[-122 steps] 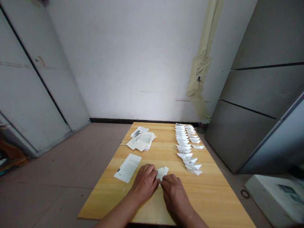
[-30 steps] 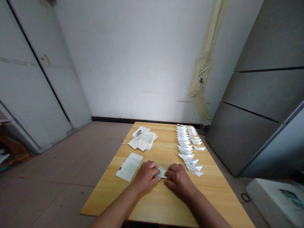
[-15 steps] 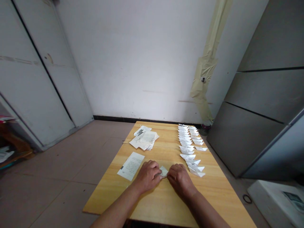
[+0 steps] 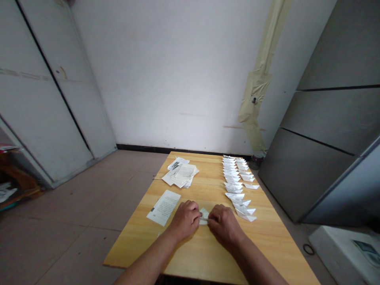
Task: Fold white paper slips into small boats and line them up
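Observation:
A small folded piece of paper (image 4: 203, 216) lies on the wooden table between my hands, its top coming to a point. My left hand (image 4: 186, 218) is closed on its left edge, and my right hand (image 4: 223, 221) pinches the right edge; the fingertips partly cover the paper. Left of my left hand lies a flat printed sheet (image 4: 164, 207). Folded paper boats (image 4: 245, 209) stand in two rows to the right of my right hand, the nearest ones close to its knuckles.
Farther back on the table (image 4: 208, 253) is a loose pile of printed sheets (image 4: 181, 173). A white wall (image 4: 178, 79) rises behind the table. To the right stand a grey cabinet (image 4: 323, 170) and a white box (image 4: 347, 249) on the floor.
A lower flap of the folded paper now shows below a crease between my fingers. Both hands have shifted only slightly; the sheets and boats stay where they were.

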`<action>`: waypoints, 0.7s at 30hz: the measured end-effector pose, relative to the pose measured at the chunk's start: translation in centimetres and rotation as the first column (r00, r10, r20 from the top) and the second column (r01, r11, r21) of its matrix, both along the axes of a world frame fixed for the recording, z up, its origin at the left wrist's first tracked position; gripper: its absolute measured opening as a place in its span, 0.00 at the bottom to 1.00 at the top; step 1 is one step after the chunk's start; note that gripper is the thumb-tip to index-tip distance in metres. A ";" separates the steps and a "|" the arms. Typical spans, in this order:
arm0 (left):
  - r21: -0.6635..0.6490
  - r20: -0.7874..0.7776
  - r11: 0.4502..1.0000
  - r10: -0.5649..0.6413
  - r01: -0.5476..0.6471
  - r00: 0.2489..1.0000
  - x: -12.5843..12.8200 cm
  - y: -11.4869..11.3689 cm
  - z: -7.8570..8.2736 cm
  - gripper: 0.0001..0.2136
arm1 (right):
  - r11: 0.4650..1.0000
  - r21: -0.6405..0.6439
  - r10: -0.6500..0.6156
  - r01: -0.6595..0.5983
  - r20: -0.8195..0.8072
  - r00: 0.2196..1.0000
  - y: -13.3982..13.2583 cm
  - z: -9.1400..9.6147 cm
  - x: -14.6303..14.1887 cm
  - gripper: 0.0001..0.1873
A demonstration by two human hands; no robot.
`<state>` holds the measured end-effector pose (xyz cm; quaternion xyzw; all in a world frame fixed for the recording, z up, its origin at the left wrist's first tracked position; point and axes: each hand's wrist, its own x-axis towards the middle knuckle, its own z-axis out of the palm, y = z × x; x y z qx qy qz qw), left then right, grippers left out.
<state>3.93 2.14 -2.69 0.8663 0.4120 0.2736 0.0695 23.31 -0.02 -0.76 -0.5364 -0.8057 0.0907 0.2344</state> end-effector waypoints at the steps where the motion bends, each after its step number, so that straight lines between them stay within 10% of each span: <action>1: 0.001 0.000 1.000 0.005 -0.005 1.000 0.0 0.0 0.0 0.11 | 1.000 -0.015 -0.002 0.002 0.002 1.000 -0.1 0.2 -0.1 0.09; 21: -0.038 0.027 0.997 0.061 -0.060 0.998 0.2 -0.3 -0.5 0.11 | 0.997 0.036 0.063 -0.062 -0.032 0.998 0.2 -0.9 -0.3 0.09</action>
